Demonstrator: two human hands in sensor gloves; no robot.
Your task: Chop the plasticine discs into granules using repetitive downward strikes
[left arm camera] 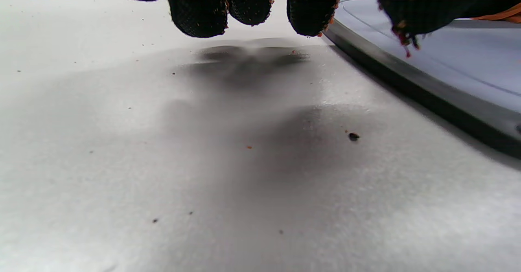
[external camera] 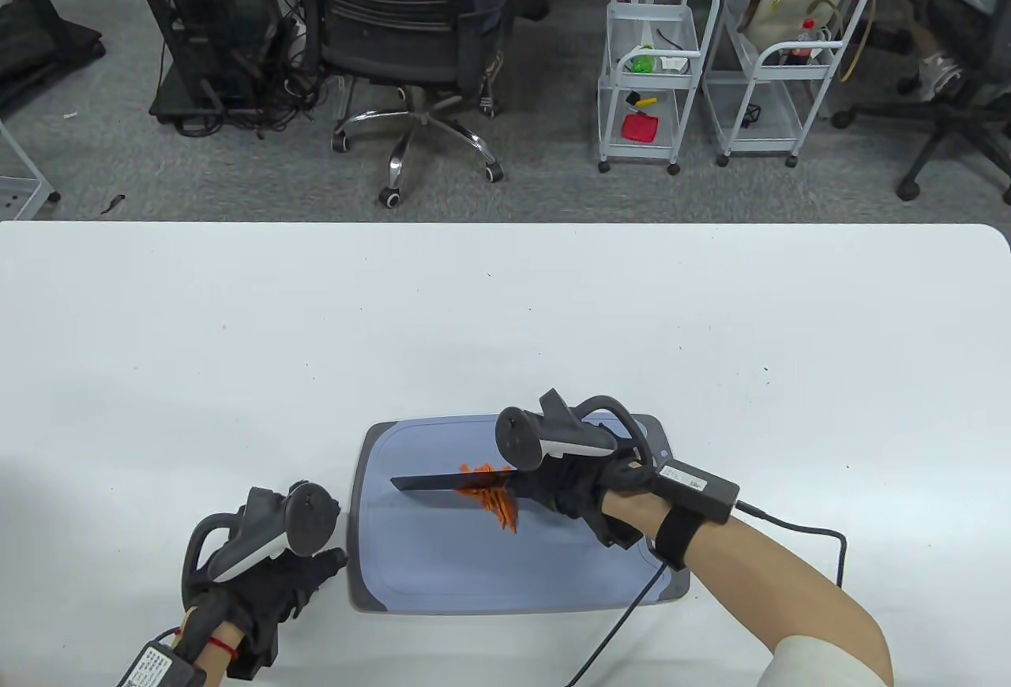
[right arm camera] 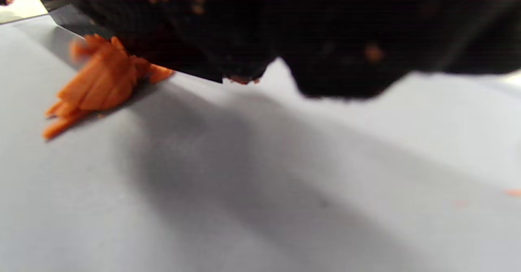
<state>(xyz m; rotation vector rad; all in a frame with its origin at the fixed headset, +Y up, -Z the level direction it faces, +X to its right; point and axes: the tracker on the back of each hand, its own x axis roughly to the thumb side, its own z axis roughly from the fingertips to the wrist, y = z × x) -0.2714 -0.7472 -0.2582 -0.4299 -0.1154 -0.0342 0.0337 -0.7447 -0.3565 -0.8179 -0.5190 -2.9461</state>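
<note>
Two hands, one of them working: your right hand (external camera: 580, 486) has its fingers wrapped round the handle of the knife (external camera: 442, 482), blade pointing left and lying across the orange plasticine (external camera: 491, 493) on the board (external camera: 442, 561). Your left hand (external camera: 268, 572) holds nothing; its fingers (left arm camera: 195, 9) hang loosely spread just above the tabletop (external camera: 237, 371), beside the board's left edge.

You look to be mid-chop. The plasticine lies in long slivers rather than granules, so much of the work seems left. The next move calls for lifting the blade straight up, shifting it a little along the pile, and striking down again; turning the cut crosswise should shorten the slivers.

The pile sits right of the board's centre, with bare board on every side, most of it to the left and toward you. Your left fingers are well apart from the blade. A cable (external camera: 632, 616) from your right wrist trails over the board's near right corner; mind it doesn't snag.
</note>
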